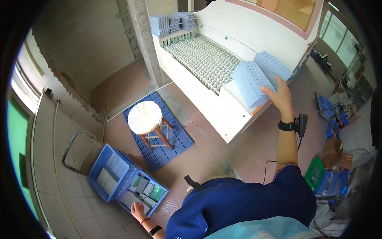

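My right hand is at the right end of a white machine. Its thumb and fingers are spread apart against the near end of a stack of light blue ridged strips. Just behind lies a second light blue stack, close to my fingertips. Down at the lower left, my left hand is over the near edge of a blue crate, its fingers loosely apart with nothing visible in them. Grey and green blocks lie inside that crate.
Another blue crate adjoins it, beside a metal cart handle. A round-topped stool stands on a blue plastic pallet. More blue stacks sit at the machine's far left end. A green basket and clutter lie at right.
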A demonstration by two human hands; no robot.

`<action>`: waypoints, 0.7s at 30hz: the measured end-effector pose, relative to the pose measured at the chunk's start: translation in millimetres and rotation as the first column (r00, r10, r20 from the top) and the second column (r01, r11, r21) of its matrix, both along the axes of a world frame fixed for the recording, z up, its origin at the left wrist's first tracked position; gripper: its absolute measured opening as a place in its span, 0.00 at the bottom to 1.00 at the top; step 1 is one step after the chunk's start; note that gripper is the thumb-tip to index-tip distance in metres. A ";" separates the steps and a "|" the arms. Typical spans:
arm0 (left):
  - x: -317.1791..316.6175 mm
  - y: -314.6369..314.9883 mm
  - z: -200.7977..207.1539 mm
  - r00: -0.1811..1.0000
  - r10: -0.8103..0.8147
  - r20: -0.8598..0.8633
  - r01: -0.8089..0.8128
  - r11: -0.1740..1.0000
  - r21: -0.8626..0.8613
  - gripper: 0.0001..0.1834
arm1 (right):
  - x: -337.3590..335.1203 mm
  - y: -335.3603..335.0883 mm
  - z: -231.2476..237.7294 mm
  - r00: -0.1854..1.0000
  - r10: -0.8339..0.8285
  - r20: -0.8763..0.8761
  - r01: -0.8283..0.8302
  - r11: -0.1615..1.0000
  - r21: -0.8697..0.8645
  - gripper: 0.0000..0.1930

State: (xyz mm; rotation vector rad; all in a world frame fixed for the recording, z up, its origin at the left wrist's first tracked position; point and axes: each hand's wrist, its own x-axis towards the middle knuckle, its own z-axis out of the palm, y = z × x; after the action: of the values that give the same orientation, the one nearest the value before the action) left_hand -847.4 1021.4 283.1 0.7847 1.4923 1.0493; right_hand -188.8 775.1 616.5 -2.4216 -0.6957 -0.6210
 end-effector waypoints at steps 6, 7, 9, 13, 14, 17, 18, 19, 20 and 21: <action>86.3 105.7 83.4 0.941 -0.338 0.002 0.334 0.932 0.139 0.12 | 14.8 42.2 20.9 0.967 -0.016 -0.254 -0.047 0.970 -0.238 0.55; 100.8 120.5 94.5 0.912 -0.410 -0.017 0.407 0.897 0.172 0.12 | 20.4 46.5 17.9 0.964 -0.069 -0.256 -0.016 0.949 -0.315 0.57; 124.5 149.0 113.5 0.874 -0.479 -0.079 0.484 0.847 0.221 0.10 | 34.1 54.1 10.3 0.959 -0.086 -0.272 -0.014 0.938 -0.346 0.59; 192.6 178.2 166.5 0.834 -0.540 -0.112 0.544 0.771 0.331 0.10 | 52.1 56.5 2.3 0.929 -0.200 -0.310 0.027 0.875 -0.483 0.60; 209.7 184.9 175.4 0.814 -0.572 -0.107 0.566 0.735 0.374 0.10 | 50.9 55.8 3.3 0.925 -0.211 -0.316 0.037 0.878 -0.478 0.60; 256.7 205.0 196.1 0.771 -0.630 -0.097 0.600 0.666 0.444 0.11 | 45.1 60.2 6.9 0.900 -0.270 -0.341 0.073 0.866 -0.494 0.56; 274.0 209.6 204.4 0.739 -0.663 -0.119 0.632 0.622 0.462 0.11 | 44.9 57.8 5.5 0.920 -0.256 -0.296 0.085 0.870 -0.486 0.55; 291.2 213.8 213.2 0.705 -0.695 -0.141 0.663 0.575 0.480 0.12 | 43.6 55.5 5.0 0.937 -0.243 -0.249 0.099 0.872 -0.479 0.54; 309.7 215.4 222.5 0.664 -0.738 -0.125 0.682 0.528 0.506 0.12 | 41.5 56.1 7.3 0.931 -0.264 -0.253 0.120 0.875 -0.469 0.54; 331.2 215.9 231.2 0.621 -0.776 -0.108 0.695 0.482 0.534 0.12 | 42.4 60.0 11.1 0.919 -0.263 -0.295 0.095 0.871 -0.482 0.54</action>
State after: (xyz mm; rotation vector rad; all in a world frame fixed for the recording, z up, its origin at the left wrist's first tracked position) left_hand -516.2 1237.4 514.3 1.5458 0.5432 0.7896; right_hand -146.4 835.1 627.6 -2.9604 -0.5035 -0.0702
